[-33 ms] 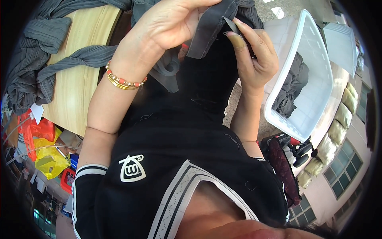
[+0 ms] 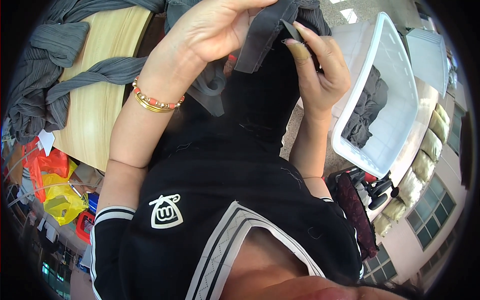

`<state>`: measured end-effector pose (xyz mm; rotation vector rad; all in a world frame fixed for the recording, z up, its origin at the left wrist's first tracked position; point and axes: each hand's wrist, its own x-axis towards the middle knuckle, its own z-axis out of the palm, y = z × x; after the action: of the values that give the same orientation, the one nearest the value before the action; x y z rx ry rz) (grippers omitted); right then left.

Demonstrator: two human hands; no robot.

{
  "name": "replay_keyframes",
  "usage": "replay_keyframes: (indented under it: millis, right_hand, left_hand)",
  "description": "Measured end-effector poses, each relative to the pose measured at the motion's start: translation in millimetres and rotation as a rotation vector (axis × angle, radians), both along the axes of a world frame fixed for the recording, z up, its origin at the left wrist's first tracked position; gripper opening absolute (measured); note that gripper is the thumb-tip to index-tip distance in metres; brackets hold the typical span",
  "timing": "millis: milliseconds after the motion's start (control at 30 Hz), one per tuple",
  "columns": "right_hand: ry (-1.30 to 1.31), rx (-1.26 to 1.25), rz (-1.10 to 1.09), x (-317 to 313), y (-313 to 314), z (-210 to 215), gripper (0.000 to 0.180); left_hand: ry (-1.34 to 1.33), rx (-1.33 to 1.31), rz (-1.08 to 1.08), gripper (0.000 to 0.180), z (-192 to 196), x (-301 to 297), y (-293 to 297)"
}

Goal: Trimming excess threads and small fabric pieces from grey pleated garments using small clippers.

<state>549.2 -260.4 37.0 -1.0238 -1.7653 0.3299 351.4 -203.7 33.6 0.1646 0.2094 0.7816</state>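
My left hand (image 2: 215,30) is raised at the top middle, fingers closed on a dark grey fabric piece (image 2: 260,42) that hangs down over my black top. My right hand (image 2: 320,75) is just to its right and pinches a small dark pointed tool (image 2: 292,31) whose tip touches the fabric's edge. A beaded and gold bracelet (image 2: 155,102) sits on my left wrist. The lower end of the fabric is lost against my dark clothing.
A wooden table (image 2: 95,110) on the left carries a heap of grey ribbed garments (image 2: 45,65). On the right stands a white plastic basket (image 2: 395,135) with dark clothes (image 2: 367,110) inside. Yellow (image 2: 62,202) and red bags (image 2: 45,162) lie at lower left.
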Motion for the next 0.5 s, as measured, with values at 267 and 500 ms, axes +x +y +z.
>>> replay_keyframes:
  millis: [267, 500]
  right_hand:
    - [0.458, -0.750, 0.037, -17, 9, 24, 0.006]
    - [0.473, -0.645, 0.055, -26, 17, 25, 0.010]
  left_hand:
    - [0.209, 0.551, 0.293, 0.015, 4, 5, -5]
    - [0.841, 0.469, 0.318, 0.030, -6, -23, -28]
